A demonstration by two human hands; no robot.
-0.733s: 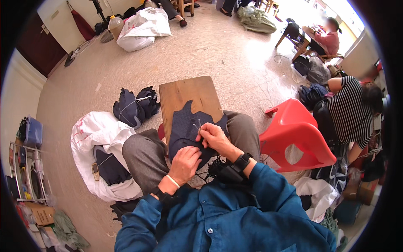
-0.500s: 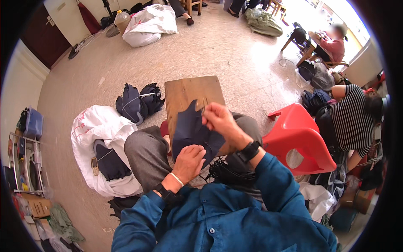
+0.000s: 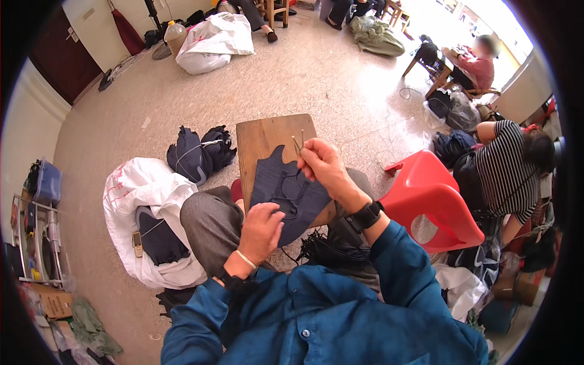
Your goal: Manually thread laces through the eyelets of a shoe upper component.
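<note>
A dark navy shaped fabric piece lies on a wooden board resting across my lap. My left hand presses down on the near end of the fabric. My right hand is raised above the board, pinching two thin needles that point upward. A dark thread runs from that hand down into the fabric. A bunch of dark cords lies on my right thigh.
A white sack with dark fabric pieces and a small phone sits at my left. Tied navy bundles lie ahead of it. A red plastic chair stands on my right, next to a person in a striped top.
My right hand has lifted from the fabric up and away, drawing the thread out with the needles. My left hand stays pressed on the fabric.
</note>
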